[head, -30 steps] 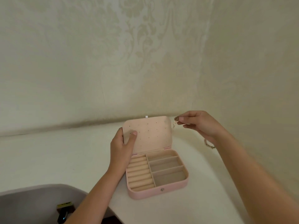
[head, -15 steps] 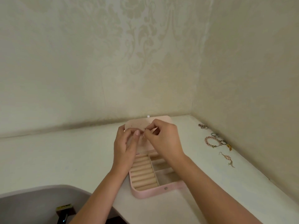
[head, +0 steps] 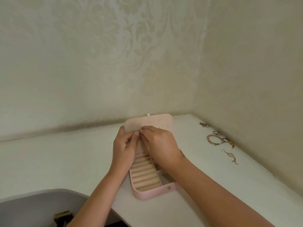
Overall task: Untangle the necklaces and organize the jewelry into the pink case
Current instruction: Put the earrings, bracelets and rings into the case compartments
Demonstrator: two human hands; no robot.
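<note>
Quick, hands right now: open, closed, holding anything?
Left hand: grips the lid.
Right hand: fingertips pinched together at the lid; whether they hold anything cannot be told.

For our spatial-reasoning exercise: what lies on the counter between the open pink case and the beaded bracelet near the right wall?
Nothing: in the head view the white counter is bare between the pink case and the beaded bracelet.

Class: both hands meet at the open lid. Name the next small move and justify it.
Probably push the right hand slightly toward the lid, seating whatever it pinches (too small to see) in a hole: the left hand grips the lid, and both meet at its dotted panel.
</note>
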